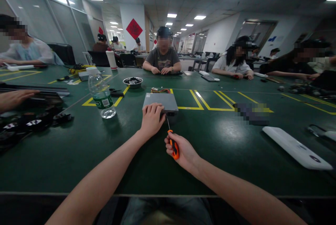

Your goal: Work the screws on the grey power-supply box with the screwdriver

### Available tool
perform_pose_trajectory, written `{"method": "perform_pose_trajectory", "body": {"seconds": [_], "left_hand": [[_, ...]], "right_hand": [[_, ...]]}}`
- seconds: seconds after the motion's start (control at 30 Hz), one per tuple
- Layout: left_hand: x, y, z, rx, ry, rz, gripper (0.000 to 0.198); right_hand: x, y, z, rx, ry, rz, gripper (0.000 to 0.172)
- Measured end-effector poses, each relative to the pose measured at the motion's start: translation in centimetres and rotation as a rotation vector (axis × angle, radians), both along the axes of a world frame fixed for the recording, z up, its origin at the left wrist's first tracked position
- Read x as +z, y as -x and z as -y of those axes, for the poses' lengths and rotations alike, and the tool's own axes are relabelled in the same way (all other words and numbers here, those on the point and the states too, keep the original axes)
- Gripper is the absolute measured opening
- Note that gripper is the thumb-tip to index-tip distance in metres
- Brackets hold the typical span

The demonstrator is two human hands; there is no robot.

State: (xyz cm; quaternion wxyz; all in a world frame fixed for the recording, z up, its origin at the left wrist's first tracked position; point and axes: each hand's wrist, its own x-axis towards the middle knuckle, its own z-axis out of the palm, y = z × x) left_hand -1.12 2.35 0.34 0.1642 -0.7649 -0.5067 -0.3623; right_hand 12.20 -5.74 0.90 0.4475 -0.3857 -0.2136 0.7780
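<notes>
While the right hand (186,150) grips an orange-and-black screwdriver (175,149), its slim metal shaft angled toward the near face of a box (169,101), the left hand (151,118) grasps that box by its near edge, fingers over the top. The work in hand appears to be at the screwdriver's tip; whether it touches the box cannot be told. This step seems to call for a steady box and a squarely seated tip. Flat-sided, gray and metallic, the box sits on a smooth green table (147,172), colored wires (163,90) bunched at its far side. Yellow tape (192,108) runs beyond. To the left stand a clear, ribbed plastic bottle (103,101) and a round, shiny bowl (133,85); a co-worker (163,58) sits opposite.
</notes>
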Motion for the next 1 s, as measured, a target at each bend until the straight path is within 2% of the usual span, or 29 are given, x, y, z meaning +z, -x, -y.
{"method": "perform_pose_trajectory", "body": {"seconds": [0.27, 0.37, 0.53, 0.83, 1.0], "left_hand": [[0.02, -0.05, -0.03, 0.003, 0.001, -0.008, 0.022], [0.01, -0.06, -0.03, 0.002, 0.002, -0.009, 0.021], [0.06, -0.08, 0.02, 0.004, 0.006, -0.006, 0.022], [-0.03, -0.12, -0.04, 0.019, 0.005, -0.018, 0.022], [-0.01, -0.08, -0.07, 0.012, 0.005, -0.019, 0.022]], "right_hand": [[0.51, -0.19, 0.14, 0.054, 0.017, 0.012, 0.027], [0.53, -0.25, 0.10, 0.054, 0.025, 0.002, 0.026], [0.47, -0.25, 0.09, 0.017, -0.002, 0.004, 0.011], [0.30, -0.28, 0.04, 0.053, 0.017, 0.008, 0.028], [0.37, -0.37, -0.15, 0.042, 0.022, -0.003, 0.021]]}}
